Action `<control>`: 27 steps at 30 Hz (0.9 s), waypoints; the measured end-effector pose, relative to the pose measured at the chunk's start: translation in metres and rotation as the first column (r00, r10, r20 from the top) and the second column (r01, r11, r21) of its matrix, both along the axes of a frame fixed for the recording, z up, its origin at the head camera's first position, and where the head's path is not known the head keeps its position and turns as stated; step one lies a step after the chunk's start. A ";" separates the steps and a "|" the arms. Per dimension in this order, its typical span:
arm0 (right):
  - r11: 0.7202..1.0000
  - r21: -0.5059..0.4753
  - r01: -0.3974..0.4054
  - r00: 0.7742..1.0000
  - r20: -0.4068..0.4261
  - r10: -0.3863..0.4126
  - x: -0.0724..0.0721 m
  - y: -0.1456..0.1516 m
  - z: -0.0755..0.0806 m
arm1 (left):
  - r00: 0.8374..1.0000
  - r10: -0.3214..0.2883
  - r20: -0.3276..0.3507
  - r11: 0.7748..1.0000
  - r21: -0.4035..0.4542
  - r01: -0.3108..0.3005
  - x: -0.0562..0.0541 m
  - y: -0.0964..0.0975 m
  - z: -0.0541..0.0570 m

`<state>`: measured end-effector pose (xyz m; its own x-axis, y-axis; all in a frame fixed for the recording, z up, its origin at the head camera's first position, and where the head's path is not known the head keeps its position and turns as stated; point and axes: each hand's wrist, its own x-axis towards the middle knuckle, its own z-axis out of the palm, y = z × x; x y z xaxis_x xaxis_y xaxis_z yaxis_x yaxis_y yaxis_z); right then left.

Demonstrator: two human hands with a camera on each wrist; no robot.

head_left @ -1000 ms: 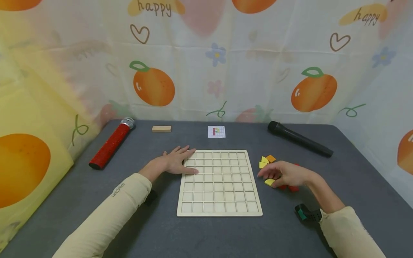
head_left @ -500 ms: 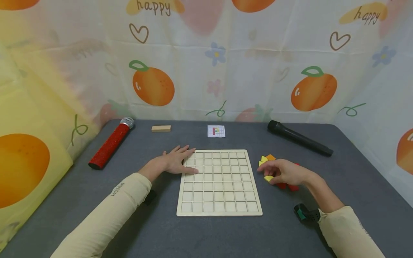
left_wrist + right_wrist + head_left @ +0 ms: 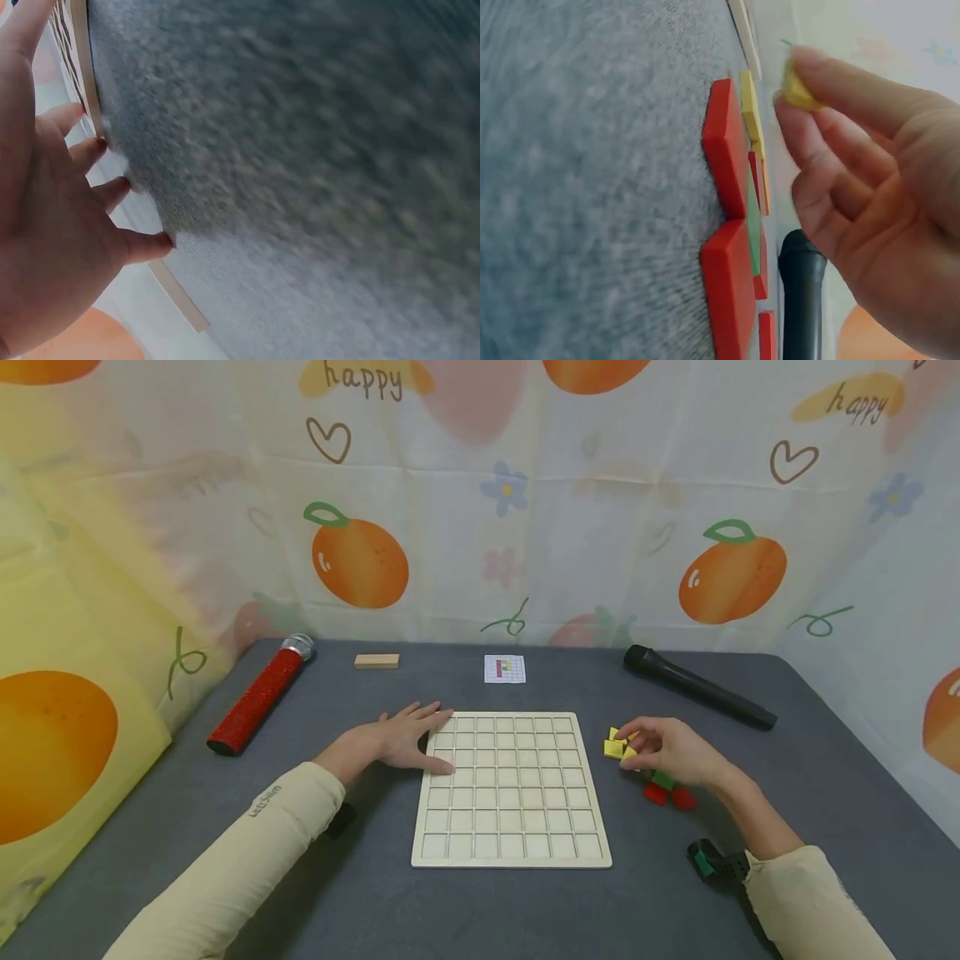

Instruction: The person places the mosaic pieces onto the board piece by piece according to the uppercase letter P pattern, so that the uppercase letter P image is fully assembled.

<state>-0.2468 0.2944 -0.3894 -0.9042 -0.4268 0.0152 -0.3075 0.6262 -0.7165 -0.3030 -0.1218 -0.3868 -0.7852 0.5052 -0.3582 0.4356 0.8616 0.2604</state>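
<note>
A pale wooden grid board [image 3: 517,789] lies flat on the table. My left hand [image 3: 405,739] rests at its upper left corner, fingers spread and the thumb over the left edge. To the right of the board, my right hand [image 3: 671,750] pinches a small yellow tile [image 3: 798,93] between thumb and index finger, held off the table. Beneath and around that hand lie red tiles [image 3: 726,150], a green tile [image 3: 663,779] and more yellow tiles [image 3: 613,749]. An orange tile beside the yellow ones is mostly hidden by the fingers.
Behind the board lie a small card with a coloured grid pattern [image 3: 505,669] and a wooden block [image 3: 377,662]. A red microphone [image 3: 258,700] lies at the left, a black microphone [image 3: 701,687] at the back right. A fruit-print cloth [image 3: 450,527] hangs behind the table.
My right hand has risen with the yellow tile and shifted slightly farther back, uncovering the green tile and more of the red ones. The left hand stays on the board, its thumb slightly lower.
</note>
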 end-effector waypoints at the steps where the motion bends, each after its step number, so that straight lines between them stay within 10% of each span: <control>1: 1.000 -0.018 0.025 1.000 -0.003 -0.025 0.000 -0.001 0.001 | 1.000 -0.001 -0.001 1.000 0.000 0.001 0.001 -0.001 0.000; 11: 0.974 -0.114 0.194 0.981 0.036 -0.191 -0.001 -0.010 0.008 | 0.999 -0.041 -0.024 0.999 0.027 0.041 0.003 -0.005 0.000; 18: 0.934 -0.270 0.234 0.959 0.223 -0.176 -0.005 -0.014 0.012 | 0.999 -0.037 -0.022 0.999 0.015 0.037 0.004 -0.005 -0.001; 27: 0.940 -0.251 0.230 0.960 0.215 -0.178 -0.011 -0.023 0.015 | 0.999 -0.033 -0.020 0.999 0.010 0.034 0.003 -0.006 0.000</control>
